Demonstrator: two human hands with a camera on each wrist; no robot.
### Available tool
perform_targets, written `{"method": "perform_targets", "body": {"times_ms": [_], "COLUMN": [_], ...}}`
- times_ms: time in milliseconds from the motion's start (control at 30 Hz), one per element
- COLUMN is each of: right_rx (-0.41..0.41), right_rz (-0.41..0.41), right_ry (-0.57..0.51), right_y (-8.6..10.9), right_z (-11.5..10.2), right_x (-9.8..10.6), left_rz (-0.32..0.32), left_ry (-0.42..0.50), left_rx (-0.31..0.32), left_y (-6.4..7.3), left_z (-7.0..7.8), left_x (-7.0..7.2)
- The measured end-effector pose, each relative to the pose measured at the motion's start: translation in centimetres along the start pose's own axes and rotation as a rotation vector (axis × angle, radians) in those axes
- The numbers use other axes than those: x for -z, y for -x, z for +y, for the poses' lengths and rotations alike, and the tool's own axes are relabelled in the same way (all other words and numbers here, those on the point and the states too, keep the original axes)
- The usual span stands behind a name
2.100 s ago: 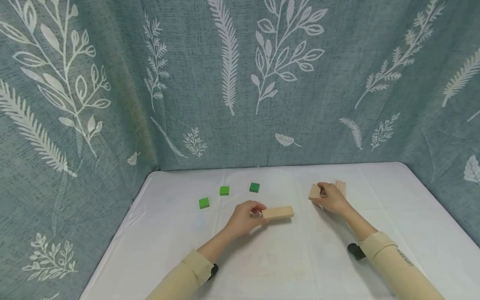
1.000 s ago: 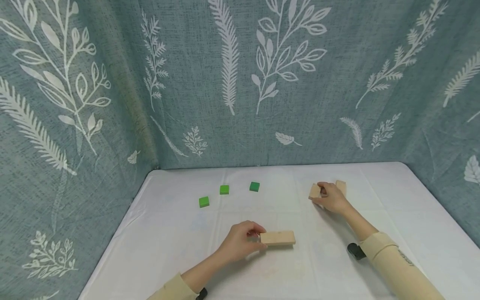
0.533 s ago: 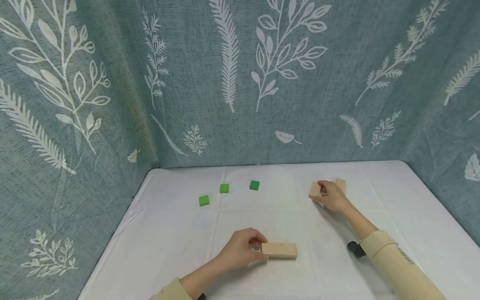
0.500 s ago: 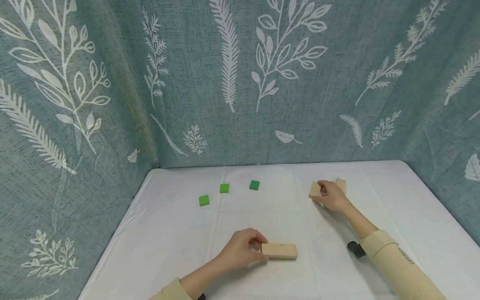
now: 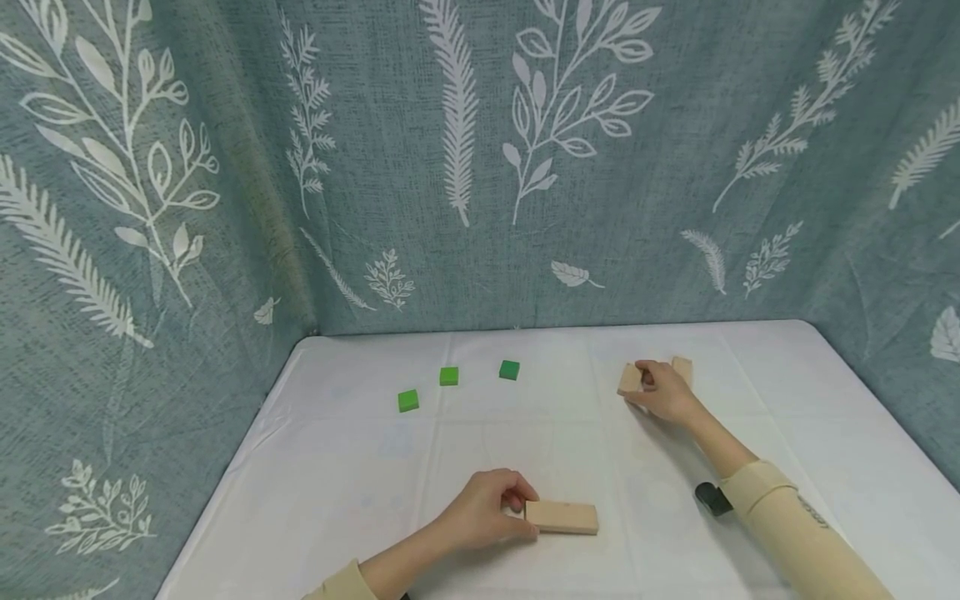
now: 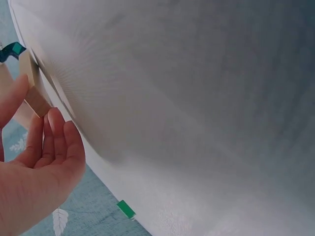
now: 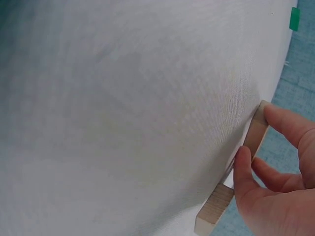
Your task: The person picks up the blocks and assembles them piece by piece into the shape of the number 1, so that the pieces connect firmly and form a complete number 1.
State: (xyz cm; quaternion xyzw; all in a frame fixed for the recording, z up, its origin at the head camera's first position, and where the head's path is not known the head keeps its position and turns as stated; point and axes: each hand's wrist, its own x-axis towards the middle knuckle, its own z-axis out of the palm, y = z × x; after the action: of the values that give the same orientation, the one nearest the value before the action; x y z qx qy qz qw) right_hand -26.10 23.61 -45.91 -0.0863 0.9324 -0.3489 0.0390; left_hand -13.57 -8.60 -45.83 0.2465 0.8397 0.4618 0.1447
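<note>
My left hand [image 5: 483,510] pinches the left end of a long, plain wooden block [image 5: 562,517] low over the near middle of the white table. In the left wrist view, thumb and fingertips grip opposite sides of this wooden block [image 6: 30,73]. Farther back on the right, my right hand [image 5: 663,393] holds a smaller-looking wooden block [image 5: 629,380] between thumb and fingers. The right wrist view shows this block [image 7: 256,132] with fingertips on its ends. Another wooden block [image 5: 682,369] lies just behind the right hand, partly hidden by it.
Two light green blocks [image 5: 408,401] and one darker green block [image 5: 509,369] lie at the back left of the white table [image 5: 337,483]. A patterned blue-green curtain [image 5: 420,183] hangs behind and at both sides. A black device [image 5: 712,498] sits under the right sleeve.
My left hand has drawn the long wooden block from mid-table toward the near edge, and the block now lies straighter across the view. The right hand and its block have stayed in place.
</note>
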Motion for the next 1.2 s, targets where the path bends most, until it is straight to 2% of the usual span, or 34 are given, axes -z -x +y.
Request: {"method": "perform_targets", "body": {"times_ms": [367,733,967,1200], "right_rx": [-0.004,-0.006,0.05,0.001], "right_rz": [0.001,0.002,0.022,0.003], "right_ry": [0.0,-0.005,-0.019,-0.02], "right_y": [0.4,0.43,0.19,0.27], "right_z": [-0.34,-0.34,0.53,-0.06], "right_x": [-0.16,0.02,-0.03,0.0], "left_rz": [-0.046,-0.047,-0.046,-0.052], "left_ry": [-0.007,0.006,0.008,0.05], "left_rx": [-0.006,-0.003,0.002,0.031], "left_y": [0.27,0.38,0.35,0.32], "left_z": [-0.21,-0.39,-0.3,-0.42], "left_x": [-0.06,-0.19,-0.15,-0.18]}}
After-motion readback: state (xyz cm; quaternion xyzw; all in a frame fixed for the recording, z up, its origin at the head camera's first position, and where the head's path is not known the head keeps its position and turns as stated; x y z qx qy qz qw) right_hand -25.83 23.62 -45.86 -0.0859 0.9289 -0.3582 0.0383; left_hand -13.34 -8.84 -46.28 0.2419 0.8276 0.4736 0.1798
